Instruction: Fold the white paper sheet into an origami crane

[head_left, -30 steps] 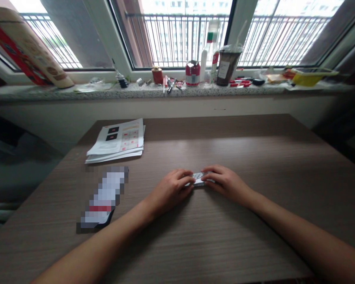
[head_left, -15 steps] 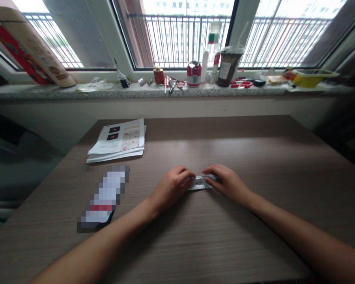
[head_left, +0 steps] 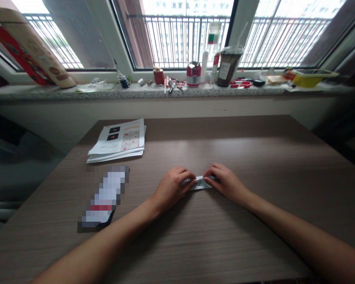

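A small folded piece of grey-white paper [head_left: 200, 183] lies on the brown wooden table [head_left: 254, 157], near its middle. My left hand [head_left: 173, 187] grips the paper's left end with curled fingers. My right hand [head_left: 226, 182] pinches its right end, fingers bent down onto it. Both hands rest on the tabletop and hide the paper's ends.
A stack of printed leaflets [head_left: 120, 140] lies at the table's far left, and a blurred phone-shaped object [head_left: 103, 197] lies nearer on the left. The stone windowsill [head_left: 136, 91] holds a red can [head_left: 193, 73], a dark drink cup [head_left: 227, 65], a bottle [head_left: 210, 51], small tools and a yellow tray [head_left: 310, 75].
The paper between my hands has been spread a little longer and flatter. Both hands have shifted slightly on it and stay pinched at its ends.
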Demonstrator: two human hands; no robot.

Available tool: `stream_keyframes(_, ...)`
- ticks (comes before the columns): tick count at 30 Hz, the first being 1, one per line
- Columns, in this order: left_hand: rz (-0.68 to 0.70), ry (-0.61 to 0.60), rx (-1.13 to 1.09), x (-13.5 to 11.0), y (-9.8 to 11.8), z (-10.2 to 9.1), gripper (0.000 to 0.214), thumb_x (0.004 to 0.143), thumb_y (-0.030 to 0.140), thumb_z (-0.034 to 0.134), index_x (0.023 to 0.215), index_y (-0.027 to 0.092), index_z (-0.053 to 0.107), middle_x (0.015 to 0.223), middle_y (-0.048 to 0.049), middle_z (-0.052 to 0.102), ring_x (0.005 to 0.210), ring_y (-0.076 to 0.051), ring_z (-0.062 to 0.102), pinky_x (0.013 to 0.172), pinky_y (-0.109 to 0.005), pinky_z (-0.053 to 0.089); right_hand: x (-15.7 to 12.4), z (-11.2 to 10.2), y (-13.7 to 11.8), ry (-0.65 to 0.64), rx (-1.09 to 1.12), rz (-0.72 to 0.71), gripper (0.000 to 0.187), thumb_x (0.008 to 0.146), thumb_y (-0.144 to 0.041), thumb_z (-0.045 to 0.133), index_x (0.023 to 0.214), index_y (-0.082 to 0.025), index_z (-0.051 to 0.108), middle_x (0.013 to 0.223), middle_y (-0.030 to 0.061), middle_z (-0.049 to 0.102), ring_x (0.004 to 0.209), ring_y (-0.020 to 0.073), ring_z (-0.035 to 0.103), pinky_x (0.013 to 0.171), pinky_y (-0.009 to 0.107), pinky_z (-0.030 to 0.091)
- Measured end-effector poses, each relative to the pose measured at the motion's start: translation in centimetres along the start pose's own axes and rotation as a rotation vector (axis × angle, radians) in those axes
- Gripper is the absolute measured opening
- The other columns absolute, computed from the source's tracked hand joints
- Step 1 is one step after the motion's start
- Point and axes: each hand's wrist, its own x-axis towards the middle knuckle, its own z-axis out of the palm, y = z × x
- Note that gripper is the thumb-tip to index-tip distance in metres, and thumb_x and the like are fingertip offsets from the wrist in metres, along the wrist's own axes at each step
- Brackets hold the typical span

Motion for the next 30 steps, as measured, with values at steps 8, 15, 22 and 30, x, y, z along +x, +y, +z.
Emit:
stream_keyframes(8,-0.127,0.017,-0.160,0.0,0.6,-1.0,0.014,0.100,0.029,0.061,0.095,0.020,0.071,0.092,-0.0037,0.071,0.084,-0.017,0.066,0.075,-0.028,0.050,-0.2,-0.6,0.0,0.084,0.166,0.091,0.023,0.097,-0.032,0.066,0.118,-0.024,0.065,0.108,0.0068,0.070,0.100,0.0224,0.068,0.086,0.036,0.055)
stream_keyframes(15,-0.287,0.019,-0.417,0.2,1.0,-2.3,0.028,0.101,0.042,0.059,0.100,0.018,0.073,0.093,-0.0043,0.075,0.085,-0.018,0.069,0.073,-0.026,0.053,-0.3,-1.5,0.4,0.315,0.240,0.143,0.047,0.093,-0.037,0.071,0.136,-0.026,0.053,0.131,0.0112,0.062,0.106,0.0251,0.067,0.093,0.044,0.058)
stream_keyframes(22,-0.367,-0.130,-0.587,0.5,-0.2,-2.7,0.028,0.096,0.041,0.065,0.109,0.018,0.073,0.098,-0.0060,0.076,0.085,-0.020,0.070,0.074,-0.029,0.055,-0.3,-1.7,-0.3,0.324,-0.080,-0.116,0.037,0.094,-0.030,0.071,0.129,-0.029,0.061,0.126,0.0109,0.061,0.121,0.0303,0.058,0.105,0.052,0.050)
stream_keyframes(30,-0.345,-0.137,-0.531,0.7,-0.3,-2.6,0.015,0.093,0.031,0.068,0.099,0.018,0.075,0.091,-0.0034,0.075,0.086,-0.018,0.069,0.077,-0.028,0.053,-0.2,-0.1,0.1,0.049,-0.064,-0.179,0.033,0.100,-0.029,0.063,0.133,-0.027,0.061,0.122,0.0106,0.065,0.113,0.0258,0.062,0.096,0.045,0.054)
